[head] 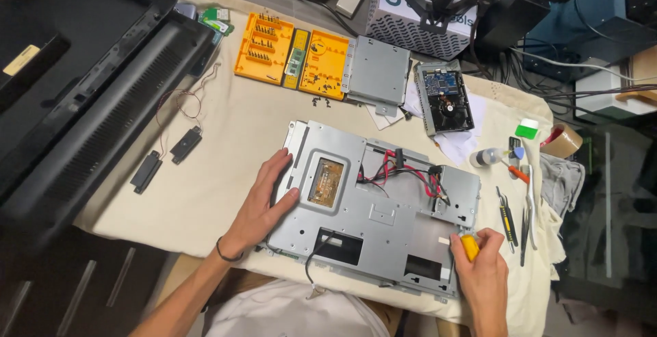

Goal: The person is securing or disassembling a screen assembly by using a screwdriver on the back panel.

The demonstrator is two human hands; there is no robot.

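1. While the left hand (263,203) lies flat with fingers spread and holds nothing, it presses on the left edge of the grey metal chassis plate (373,217), its fingertips reaching toward the small brown circuit board (326,182) set in a recess of the plate.
2. The right hand (484,279) is closed around a yellow-handled screwdriver (469,246) at the plate's lower right corner; the tip is hidden, so I cannot tell what it touches.
3. The chassis plate lies flat on the cloth-covered counter (226,166), near its front edge, just ahead of the person's body.
4. Red and black wires (404,173) run across the upper middle of the plate to a small metal box (457,190) at its right side.
5. A black cable (311,262) hangs from a rectangular opening at the plate's lower edge.
6. Two small black speakers (166,159) with thin wires lie on the cloth to the left, well apart from the plate.
7. An open orange bit case (291,55) sits at the back of the counter, with a grey metal bracket (378,73) just beside it and a hard drive (445,97) to the right of that.
8. Tweezers and small tools (514,217) lie to the right of the plate, near a small white bottle (484,157) and a roll of brown tape (562,140).
9. A large black monitor housing (89,91) fills the left side.
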